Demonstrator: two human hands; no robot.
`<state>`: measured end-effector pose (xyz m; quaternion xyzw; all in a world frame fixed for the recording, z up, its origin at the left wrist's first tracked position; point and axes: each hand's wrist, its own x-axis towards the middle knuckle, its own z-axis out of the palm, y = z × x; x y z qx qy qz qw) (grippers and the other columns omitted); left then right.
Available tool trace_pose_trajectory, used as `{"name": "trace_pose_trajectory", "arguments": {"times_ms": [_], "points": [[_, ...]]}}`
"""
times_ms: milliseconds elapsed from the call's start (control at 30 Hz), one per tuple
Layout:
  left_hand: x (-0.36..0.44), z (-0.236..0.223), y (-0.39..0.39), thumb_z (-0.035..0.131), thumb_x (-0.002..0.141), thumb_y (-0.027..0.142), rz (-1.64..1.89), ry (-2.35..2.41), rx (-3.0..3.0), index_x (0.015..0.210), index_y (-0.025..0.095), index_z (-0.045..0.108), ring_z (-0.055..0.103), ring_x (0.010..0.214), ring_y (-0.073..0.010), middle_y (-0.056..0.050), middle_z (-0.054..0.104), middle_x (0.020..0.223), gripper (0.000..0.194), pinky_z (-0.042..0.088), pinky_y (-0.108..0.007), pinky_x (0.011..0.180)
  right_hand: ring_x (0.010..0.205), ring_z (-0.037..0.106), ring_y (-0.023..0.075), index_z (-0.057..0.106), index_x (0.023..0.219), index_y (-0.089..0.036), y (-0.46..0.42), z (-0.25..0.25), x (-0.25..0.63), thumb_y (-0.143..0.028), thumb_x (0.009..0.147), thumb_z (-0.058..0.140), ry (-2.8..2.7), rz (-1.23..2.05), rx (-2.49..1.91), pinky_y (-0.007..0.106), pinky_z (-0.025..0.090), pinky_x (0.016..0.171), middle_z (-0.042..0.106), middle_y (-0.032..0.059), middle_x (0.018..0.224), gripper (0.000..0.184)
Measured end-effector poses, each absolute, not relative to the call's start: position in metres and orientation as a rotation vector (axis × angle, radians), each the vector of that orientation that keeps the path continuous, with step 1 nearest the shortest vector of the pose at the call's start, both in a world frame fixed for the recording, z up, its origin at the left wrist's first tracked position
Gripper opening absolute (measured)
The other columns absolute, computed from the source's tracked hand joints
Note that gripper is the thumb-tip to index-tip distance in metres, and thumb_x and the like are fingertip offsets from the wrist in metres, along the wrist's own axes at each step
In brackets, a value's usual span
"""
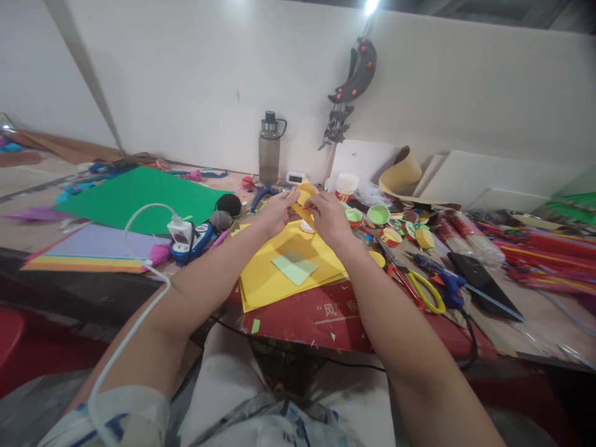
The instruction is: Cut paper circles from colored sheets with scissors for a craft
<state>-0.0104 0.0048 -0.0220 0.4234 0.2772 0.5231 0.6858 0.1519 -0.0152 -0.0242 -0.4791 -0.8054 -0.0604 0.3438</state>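
Between my two hands is a small piece of yellow craft sheet (306,195), curved or folded; whether it is paper or foam I cannot tell. My left hand (279,212) pinches its left side. The fingers of my right hand (328,216) close on its right side. Below them lie large yellow sheets (261,282) with a pale green square (295,267) on top. A small white round piece (306,226) rests on the sheets just under my hands.
Right of the sheets are red-handled pliers (407,287), yellow-handled scissors (431,297), a blue glue gun (442,280) and a black phone (482,279). Small green-lined cups (379,215) stand behind. A bottle (269,152) stands by the wall. Leftward lie a green sheet (139,198) and a white cable (139,310).
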Motion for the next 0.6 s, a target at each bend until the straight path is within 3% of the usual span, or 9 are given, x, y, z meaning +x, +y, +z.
{"name": "trace_pose_trajectory", "arguments": {"times_ms": [100, 267, 433, 600], "points": [[-0.012, -0.024, 0.005, 0.075, 0.094, 0.015, 1.183, 0.618, 0.985, 0.099, 0.011, 0.070, 0.073, 0.071, -0.0136, -0.005, 0.078, 0.087, 0.008, 0.062, -0.029, 0.080, 0.107, 0.064, 0.0270, 0.074, 0.094, -0.020, -0.009, -0.030, 0.152, -0.011, 0.095, 0.055, -2.044, -0.087, -1.131, 0.042, 0.052, 0.101, 0.073, 0.0122, 0.103, 0.021], [-0.015, -0.027, 0.012, 0.072, 0.090, 0.013, 1.275, 0.623, 0.932, 0.100, 0.013, 0.072, 0.073, 0.073, -0.0141, -0.005, 0.079, 0.089, 0.010, 0.062, -0.031, 0.084, 0.093, 0.065, 0.0226, 0.068, 0.112, -0.022, -0.008, -0.029, 0.160, -0.028, 0.099, 0.060, -1.675, -0.006, -0.993, 0.039, 0.057, 0.084, 0.065, 0.0114, 0.117, 0.017], [-0.017, -0.029, 0.018, 0.068, 0.087, 0.011, 1.287, 0.627, 0.905, 0.098, 0.013, 0.073, 0.072, 0.070, -0.0153, -0.005, 0.078, 0.087, 0.013, 0.063, -0.032, 0.078, 0.117, 0.061, 0.0273, 0.064, 0.123, -0.023, -0.004, -0.025, 0.174, -0.048, 0.099, 0.061, -1.371, 0.002, -1.116, 0.046, 0.054, 0.100, 0.062, 0.0137, 0.129, 0.035], [-0.015, -0.028, 0.015, 0.070, 0.084, 0.008, 1.309, 0.623, 0.936, 0.095, 0.013, 0.074, 0.071, 0.074, -0.0141, -0.005, 0.078, 0.088, 0.012, 0.062, -0.030, 0.084, 0.109, 0.066, 0.0234, 0.064, 0.118, -0.020, 0.003, -0.027, 0.170, -0.058, 0.089, 0.069, -1.445, 0.426, -1.161, 0.042, 0.053, 0.101, 0.072, 0.0109, 0.119, 0.047]]}}
